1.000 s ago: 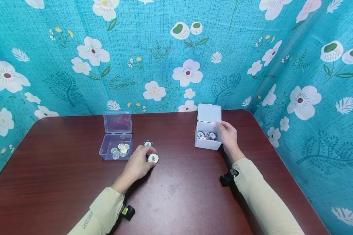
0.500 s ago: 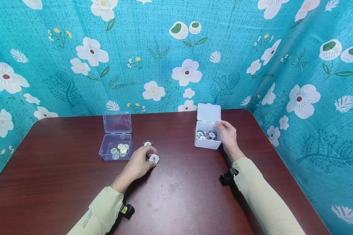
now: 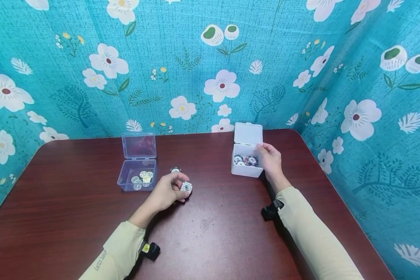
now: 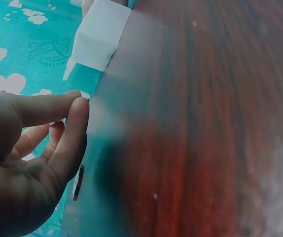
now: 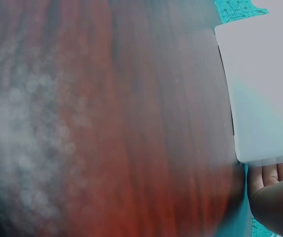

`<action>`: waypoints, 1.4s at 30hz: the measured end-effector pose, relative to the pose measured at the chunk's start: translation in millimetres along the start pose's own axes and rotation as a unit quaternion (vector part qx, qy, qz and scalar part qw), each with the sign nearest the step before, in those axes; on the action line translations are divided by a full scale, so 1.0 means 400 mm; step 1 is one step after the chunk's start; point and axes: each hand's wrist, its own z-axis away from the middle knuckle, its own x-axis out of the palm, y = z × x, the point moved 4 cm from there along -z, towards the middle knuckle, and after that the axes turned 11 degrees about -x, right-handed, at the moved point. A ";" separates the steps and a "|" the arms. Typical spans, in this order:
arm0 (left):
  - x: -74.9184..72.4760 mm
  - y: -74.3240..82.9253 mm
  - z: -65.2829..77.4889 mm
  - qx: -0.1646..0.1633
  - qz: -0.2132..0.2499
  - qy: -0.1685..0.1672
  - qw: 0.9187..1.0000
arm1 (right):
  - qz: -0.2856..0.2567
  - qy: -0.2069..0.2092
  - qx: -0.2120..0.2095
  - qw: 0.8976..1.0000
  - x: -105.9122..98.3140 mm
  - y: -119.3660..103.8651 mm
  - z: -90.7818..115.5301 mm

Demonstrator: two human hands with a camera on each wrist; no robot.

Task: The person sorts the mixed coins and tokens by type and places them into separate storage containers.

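My left hand point(image 3: 165, 192) pinches a white poker chip point(image 3: 186, 187) marked 100 between thumb and fingers, near the middle of the table. In the left wrist view, the thumb and fingertip come together and mostly hide that chip. A black-and-white poker chip point(image 3: 175, 169) lies on the table just beyond the hand, partly covered by it. On the right, my right hand point(image 3: 272, 160) holds the right wall of a white plastic box point(image 3: 245, 170). Several poker chips point(image 3: 252, 160) lie inside this box, whose lid stands up at the back.
A clear bluish plastic box point(image 3: 123, 179) stands left of my left hand, lid raised, with several silvery and gold coins point(image 3: 146, 178) in it. The dark red wooden table point(image 3: 210, 241) reaches back to a teal flowered curtain point(image 3: 154, 89).
The left hand has shifted slightly right, bringing the white poker chip with it, and the chip is now tilted. The right hand and white box keep their place.
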 end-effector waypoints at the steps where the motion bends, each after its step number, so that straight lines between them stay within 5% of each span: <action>1: 0.001 0.002 -0.001 0.002 0.009 -0.004 1.000 | -0.001 0.001 -0.001 1.000 -0.001 0.000 0.000; 22: 0.058 0.061 -0.034 0.009 0.120 -0.002 0.993 | -0.009 0.009 -0.003 1.000 -0.001 -0.002 0.000; 42: 0.142 0.111 -0.078 0.034 0.212 -0.003 0.977 | -0.009 0.012 -0.004 1.000 0.002 0.004 -0.002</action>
